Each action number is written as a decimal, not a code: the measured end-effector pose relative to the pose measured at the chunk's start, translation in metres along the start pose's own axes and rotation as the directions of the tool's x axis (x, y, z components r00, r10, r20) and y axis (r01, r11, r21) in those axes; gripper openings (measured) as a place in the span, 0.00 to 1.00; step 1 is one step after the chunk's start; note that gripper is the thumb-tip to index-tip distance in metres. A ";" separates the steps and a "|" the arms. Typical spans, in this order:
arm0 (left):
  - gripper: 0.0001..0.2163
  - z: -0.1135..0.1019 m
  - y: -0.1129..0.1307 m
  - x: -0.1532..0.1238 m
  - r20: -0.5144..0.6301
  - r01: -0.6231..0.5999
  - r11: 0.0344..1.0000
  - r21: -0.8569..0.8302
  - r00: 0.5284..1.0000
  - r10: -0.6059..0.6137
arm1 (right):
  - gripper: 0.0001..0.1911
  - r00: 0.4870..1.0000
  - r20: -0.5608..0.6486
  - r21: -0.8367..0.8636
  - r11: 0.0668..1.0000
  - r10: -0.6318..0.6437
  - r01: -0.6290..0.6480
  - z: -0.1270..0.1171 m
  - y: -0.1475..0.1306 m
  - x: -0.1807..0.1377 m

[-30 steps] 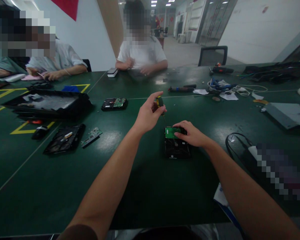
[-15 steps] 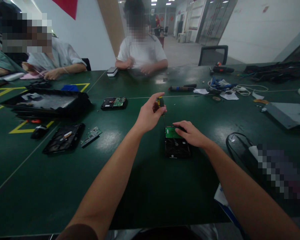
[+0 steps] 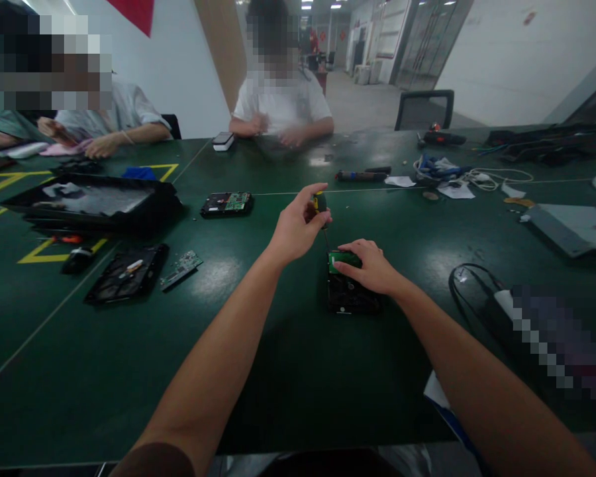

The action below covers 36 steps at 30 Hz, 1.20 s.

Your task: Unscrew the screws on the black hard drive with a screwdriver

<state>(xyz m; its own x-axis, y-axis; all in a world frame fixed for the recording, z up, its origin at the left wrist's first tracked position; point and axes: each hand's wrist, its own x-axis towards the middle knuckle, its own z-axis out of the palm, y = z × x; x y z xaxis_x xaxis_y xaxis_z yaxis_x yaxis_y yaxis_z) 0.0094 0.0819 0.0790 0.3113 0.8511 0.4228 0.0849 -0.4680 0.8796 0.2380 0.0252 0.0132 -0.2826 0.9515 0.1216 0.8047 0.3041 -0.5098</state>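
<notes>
A black hard drive (image 3: pixel 350 301) lies on the green table in front of me, with a green circuit board (image 3: pixel 334 260) at its far end. My left hand (image 3: pixel 300 225) is closed around the yellow and dark handle of a screwdriver (image 3: pixel 320 201). The screwdriver stands upright, and its thin shaft reaches down to the far left corner of the board. Over the board lies my right hand (image 3: pixel 370 265), fingers stretched out and apart, covering much of its right side. Whether the tip sits in a screw is too small to tell.
Left lie another hard drive (image 3: pixel 227 204), a loose circuit board (image 3: pixel 181 270), a black drive casing (image 3: pixel 128 275) and a black tray (image 3: pixel 94 199). Cables (image 3: pixel 442 167) and a grey metal box (image 3: pixel 573 228) are right. Co-workers sit across the table (image 3: pixel 288 371).
My right hand has slid slightly left over the circuit board and covers more of it. My left hand and the screwdriver stay in place.
</notes>
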 end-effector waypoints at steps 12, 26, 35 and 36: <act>0.24 0.000 0.000 0.000 -0.012 0.009 1.000 0.027 1.000 -0.008 | 0.29 0.999 0.027 -0.002 1.000 -0.018 0.018 -0.003 -0.005 -0.003; 0.26 0.005 -0.016 0.000 -0.016 -0.068 0.998 -0.002 0.998 0.068 | 0.28 0.998 0.015 -0.023 0.998 -0.057 0.057 -0.002 -0.005 -0.003; 0.25 0.004 -0.015 0.000 -0.021 -0.086 0.996 -0.006 0.996 0.086 | 0.28 0.998 0.020 -0.033 0.998 -0.060 0.061 -0.004 -0.008 -0.003; 0.25 0.004 -0.015 0.000 -0.025 -0.087 0.996 -0.004 0.996 0.087 | 0.28 0.998 0.021 -0.035 0.997 -0.063 0.064 -0.004 -0.008 -0.003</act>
<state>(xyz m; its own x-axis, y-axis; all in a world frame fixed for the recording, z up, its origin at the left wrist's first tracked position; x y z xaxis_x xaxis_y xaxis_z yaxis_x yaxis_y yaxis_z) 0.0115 0.0886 0.0648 0.2941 0.8126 0.5031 0.0534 -0.5396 0.8403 0.2343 0.0196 0.0205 -0.3437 0.9293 0.1354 0.8028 0.3655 -0.4711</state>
